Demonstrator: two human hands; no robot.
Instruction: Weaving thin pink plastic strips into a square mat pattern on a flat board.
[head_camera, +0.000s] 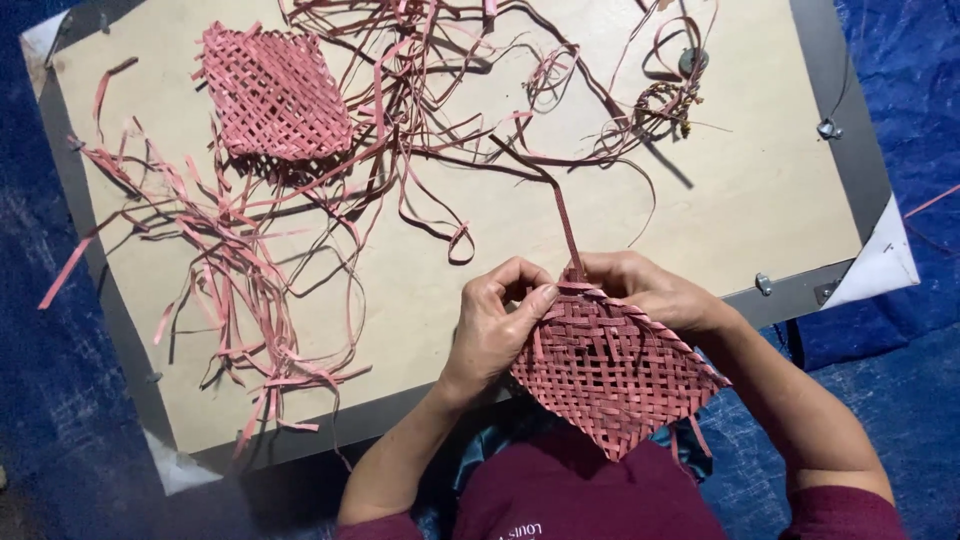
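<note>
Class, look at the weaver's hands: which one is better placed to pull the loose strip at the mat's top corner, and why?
The left hand: its fingertips pinch the mat at the corner where the strip leaves it. The right hand lies behind the mat's upper edge, supporting it.

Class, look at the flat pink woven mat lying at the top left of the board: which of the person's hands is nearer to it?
Left. The left hand lies below and right of the flat pink woven mat; the right hand is farther right.

Pale board (720, 190) with woven pink mat (275, 95) and loose pink strips (230, 270).
</note>
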